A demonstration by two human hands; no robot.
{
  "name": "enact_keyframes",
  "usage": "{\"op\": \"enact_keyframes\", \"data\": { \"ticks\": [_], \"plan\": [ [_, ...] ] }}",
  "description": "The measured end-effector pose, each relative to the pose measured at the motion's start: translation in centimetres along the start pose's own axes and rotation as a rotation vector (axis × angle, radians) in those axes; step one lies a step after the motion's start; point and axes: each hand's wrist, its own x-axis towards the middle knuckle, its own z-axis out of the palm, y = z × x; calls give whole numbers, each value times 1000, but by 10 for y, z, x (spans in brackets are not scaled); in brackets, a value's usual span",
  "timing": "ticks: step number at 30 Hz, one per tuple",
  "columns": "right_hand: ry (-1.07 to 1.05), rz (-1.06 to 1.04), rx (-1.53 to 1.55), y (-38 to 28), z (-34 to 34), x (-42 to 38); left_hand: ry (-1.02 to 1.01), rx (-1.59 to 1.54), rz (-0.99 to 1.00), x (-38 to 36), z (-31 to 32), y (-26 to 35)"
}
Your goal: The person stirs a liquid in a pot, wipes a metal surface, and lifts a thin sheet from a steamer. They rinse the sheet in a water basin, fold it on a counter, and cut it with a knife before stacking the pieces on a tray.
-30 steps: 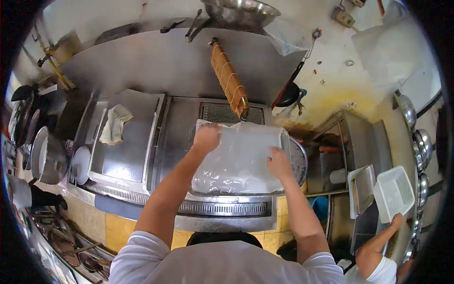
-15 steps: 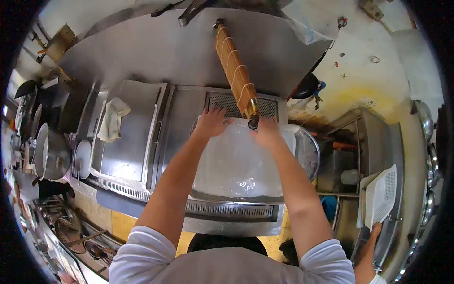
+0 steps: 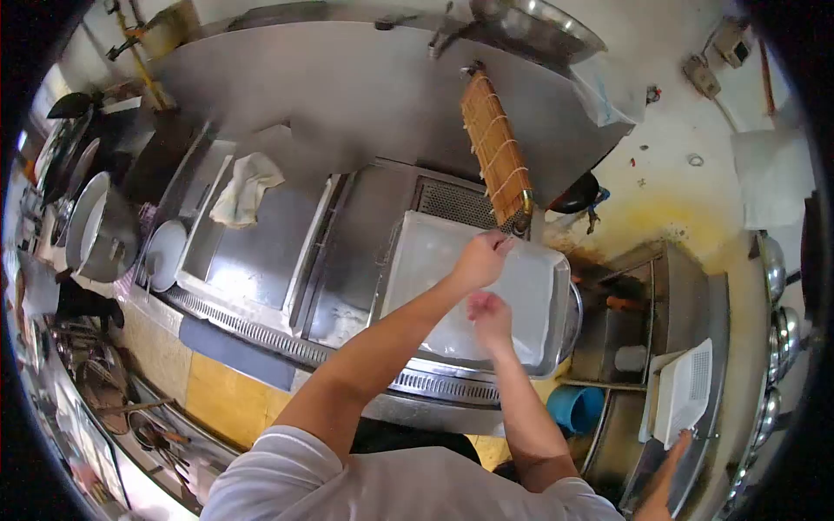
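A shallow metal tray with a smooth pale layer across its inside lies in front of me. My left hand is at the tray's far edge, fingers drawn together; what they pinch, if anything, is too small to make out. Closer to me, over the middle of the tray, my right hand has its fingers curled in. Whether anything is in it cannot be seen. Just beyond my left hand, a bamboo mat is wrapped around a tap spout that hangs down from the backsplash.
Left of the tray, a folded cloth lies on a steel cover. A large pot stands further left. On the right are a blue container, a white perforated basket and another person's hand by it.
Both hands have left their spread positions at the far edge. My left hand moved right along it with fingers closed; my right came back toward me and curled. The view shifted.
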Motion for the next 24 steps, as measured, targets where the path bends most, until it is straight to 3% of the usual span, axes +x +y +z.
{"op": "enact_keyframes", "data": {
  "ticks": [1,3,6,9,11,15,17,21,24],
  "plan": [
    [-53,45,169,-4,0,20,46,32,22,-7,-3,19],
    [61,136,701,-62,14,27,91,144,29,-32,-16,47],
    [-103,209,859,-59,8,75,115,292,20,-83,-38,59],
    [-31,181,768,-101,23,64,200,299,85,-138,-61,45],
    [-132,148,744,-102,13,56,292,378,159,-173,-77,30],
    [-147,176,665,-103,-6,44,345,503,107,-252,-101,5],
    [-26,-27,598,-105,4,42,372,523,-27,-294,-109,3],
    [-62,42,318,-101,-22,47,558,601,-191,-381,-107,0],
    [-163,-19,32,-56,-6,71,712,554,-349,-449,-101,-4]
  ]
}}
